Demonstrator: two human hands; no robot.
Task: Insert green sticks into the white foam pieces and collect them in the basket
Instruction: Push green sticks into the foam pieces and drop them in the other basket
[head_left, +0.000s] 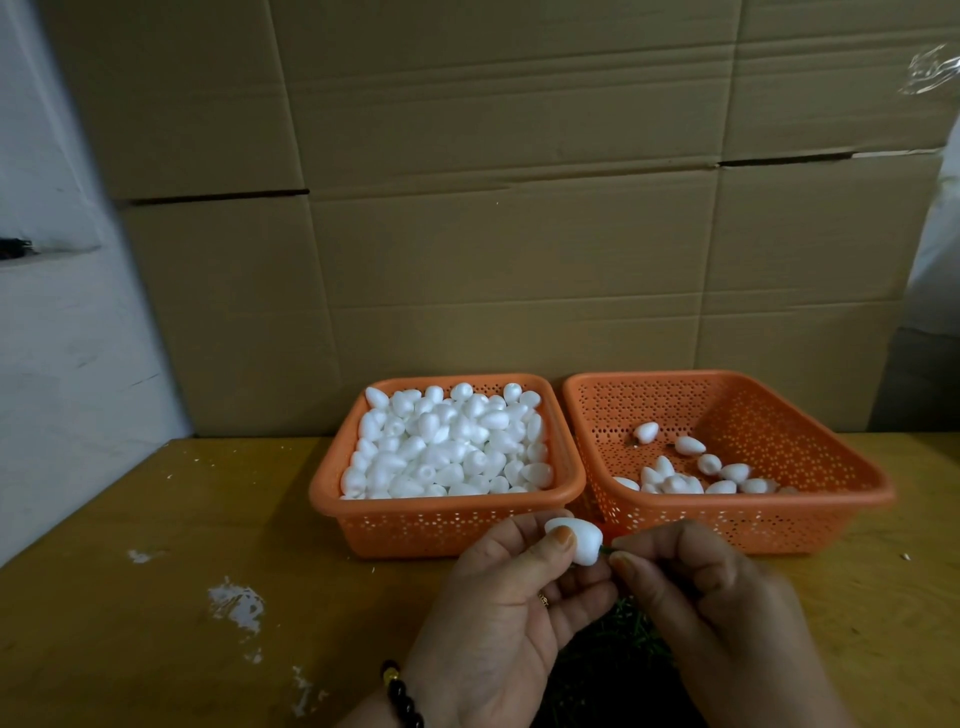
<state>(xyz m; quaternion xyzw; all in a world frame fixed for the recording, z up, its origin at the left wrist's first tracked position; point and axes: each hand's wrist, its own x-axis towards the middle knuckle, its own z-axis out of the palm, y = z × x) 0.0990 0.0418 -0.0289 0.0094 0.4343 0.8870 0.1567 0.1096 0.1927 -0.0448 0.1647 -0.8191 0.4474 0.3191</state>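
Head view: the left hand (511, 597) pinches a foam piece (576, 540) between thumb and fingers, just in front of the two baskets. The right hand (711, 597) pinches a green stick (607, 551) at the piece's end. The left basket (441, 519) is full of foam; the right basket (779, 512) holds a few pieces.
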